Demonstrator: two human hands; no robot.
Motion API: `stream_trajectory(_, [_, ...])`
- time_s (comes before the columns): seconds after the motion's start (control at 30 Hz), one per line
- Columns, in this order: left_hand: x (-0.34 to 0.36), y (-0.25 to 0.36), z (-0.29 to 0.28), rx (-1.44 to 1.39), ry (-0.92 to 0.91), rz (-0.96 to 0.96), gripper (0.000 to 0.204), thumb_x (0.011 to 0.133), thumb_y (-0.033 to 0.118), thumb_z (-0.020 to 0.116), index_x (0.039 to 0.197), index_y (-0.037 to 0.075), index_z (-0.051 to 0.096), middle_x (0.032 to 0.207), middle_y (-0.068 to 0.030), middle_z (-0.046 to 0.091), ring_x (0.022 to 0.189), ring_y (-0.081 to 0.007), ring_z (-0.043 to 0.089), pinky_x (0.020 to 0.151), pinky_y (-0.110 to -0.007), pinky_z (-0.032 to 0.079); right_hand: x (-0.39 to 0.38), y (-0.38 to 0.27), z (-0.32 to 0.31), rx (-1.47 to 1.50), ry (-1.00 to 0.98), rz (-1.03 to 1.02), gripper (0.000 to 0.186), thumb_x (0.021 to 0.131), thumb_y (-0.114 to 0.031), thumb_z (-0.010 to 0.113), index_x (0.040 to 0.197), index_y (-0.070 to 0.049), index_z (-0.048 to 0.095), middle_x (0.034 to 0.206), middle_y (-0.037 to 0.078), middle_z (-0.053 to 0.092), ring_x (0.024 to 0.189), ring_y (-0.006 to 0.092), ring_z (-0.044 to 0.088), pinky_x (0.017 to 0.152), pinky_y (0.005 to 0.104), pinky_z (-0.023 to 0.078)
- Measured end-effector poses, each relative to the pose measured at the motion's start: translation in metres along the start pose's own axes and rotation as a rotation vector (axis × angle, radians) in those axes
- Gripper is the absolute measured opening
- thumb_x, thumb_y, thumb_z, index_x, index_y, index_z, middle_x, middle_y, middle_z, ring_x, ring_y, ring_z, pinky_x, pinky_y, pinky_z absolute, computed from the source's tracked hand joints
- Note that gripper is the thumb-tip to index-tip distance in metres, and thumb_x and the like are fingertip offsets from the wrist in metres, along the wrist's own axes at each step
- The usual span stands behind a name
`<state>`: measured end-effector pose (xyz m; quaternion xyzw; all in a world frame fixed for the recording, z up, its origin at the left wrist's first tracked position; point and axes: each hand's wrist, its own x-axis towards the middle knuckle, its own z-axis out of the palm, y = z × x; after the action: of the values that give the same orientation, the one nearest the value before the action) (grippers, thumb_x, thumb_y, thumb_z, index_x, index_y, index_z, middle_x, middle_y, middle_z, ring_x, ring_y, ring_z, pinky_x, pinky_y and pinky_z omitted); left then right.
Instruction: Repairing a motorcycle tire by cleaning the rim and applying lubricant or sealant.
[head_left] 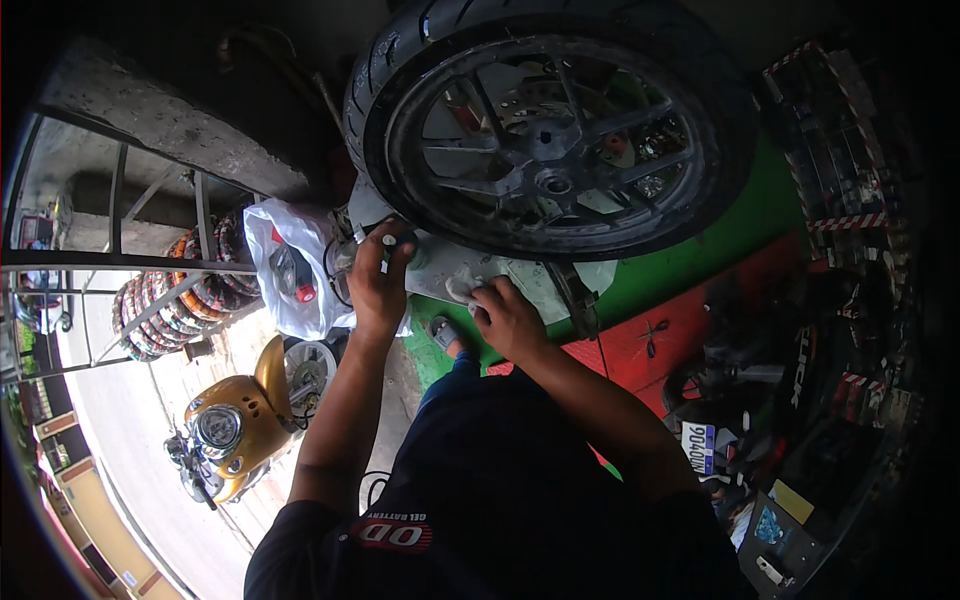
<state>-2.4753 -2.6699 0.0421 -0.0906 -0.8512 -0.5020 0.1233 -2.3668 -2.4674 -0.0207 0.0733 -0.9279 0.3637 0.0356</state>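
Observation:
In front of me a motorcycle wheel with a black tyre and dark spoked rim lies raised over a work stand. My left hand is closed around a small dark object just off the tyre's near left edge; its exact kind is partly hidden by my fingers. Beside it, my right hand pinches a crumpled whitish cloth. Below the tyre, a grey sheet-like surface shows behind both hands.
A white plastic bag with a red and dark item hangs at left, near wrapped tyres. A yellow scooter stands outside. Green floor meets a red platform; motorcycle parts and shelving are at right.

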Motion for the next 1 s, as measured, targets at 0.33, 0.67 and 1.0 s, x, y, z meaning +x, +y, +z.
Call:
stream_trajectory(0.33, [-0.015, -0.009, -0.010, 0.078, -0.018, 0.034, 0.071, 0.086, 0.026, 0.082, 0.145, 0.003, 0.050, 0.139, -0.0197, 0.059, 0.127, -0.0331, 0.060, 0.104, -0.041, 0.049, -0.001, 0.064, 0.003, -0.261, -0.045, 0.450, 0.023, 0.090, -0.024, 0.069, 0.102, -0.005, 0.064, 0.104, 0.017, 0.066, 0.090, 0.0369, 0.070, 0.074, 0.0473, 0.058])
stream_trajectory(0.67, [-0.086, -0.032, -0.032, 0.199, 0.038, -0.176, 0.046, 0.109, 0.029, 0.050, 0.140, -0.004, 0.047, 0.120, -0.0171, 0.057, 0.108, -0.0256, 0.057, 0.096, -0.038, 0.046, 0.012, 0.063, -0.001, -0.174, -0.207, 0.425, 0.029, 0.084, -0.028, 0.072, 0.096, -0.002, 0.068, 0.097, 0.019, 0.071, 0.091, 0.0374, 0.071, 0.080, 0.0472, 0.058])
stream_trajectory(1.0, [-0.106, -0.010, 0.007, 0.225, -0.384, -0.107, 0.048, 0.089, 0.016, 0.076, 0.131, 0.003, 0.058, 0.106, -0.0165, 0.064, 0.088, -0.0316, 0.064, 0.077, -0.041, 0.054, -0.001, 0.076, -0.018, 0.027, -0.107, 0.337, 0.023, 0.082, -0.019, 0.069, 0.098, -0.004, 0.065, 0.092, 0.020, 0.071, 0.083, 0.0390, 0.071, 0.073, 0.0494, 0.057])
